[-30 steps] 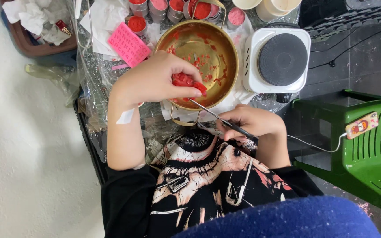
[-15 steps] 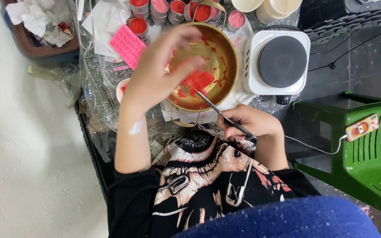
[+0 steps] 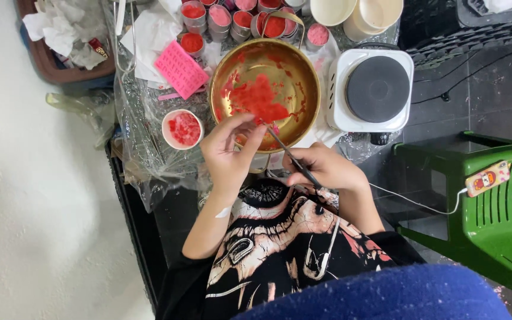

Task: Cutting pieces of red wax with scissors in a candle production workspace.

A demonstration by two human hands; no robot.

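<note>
The left hand [image 3: 229, 151] hovers at the 6 o'clock rim of the brass bowl [image 3: 303, 71], its fingers [image 3: 250, 131] pinched together near the tip of a thin metal tool [image 3: 291, 157]; whether they grip a scrap of red wax is hard to tell. The right hand [image 3: 321, 168], at 4 o'clock from the left, is clenched around the tool's handle, the blade angled toward 11 o'clock into the bowl. A slab of red wax [image 3: 259, 98] lies on the bowl's floor. At 9 o'clock from the bowl stands a small white cup [image 3: 183, 128] of red bits; at 3 o'clock, a white hotplate [image 3: 377, 88]. A pink mold [image 3: 180, 69] lies on the desk [image 3: 143, 154] at 10 o'clock.
</note>
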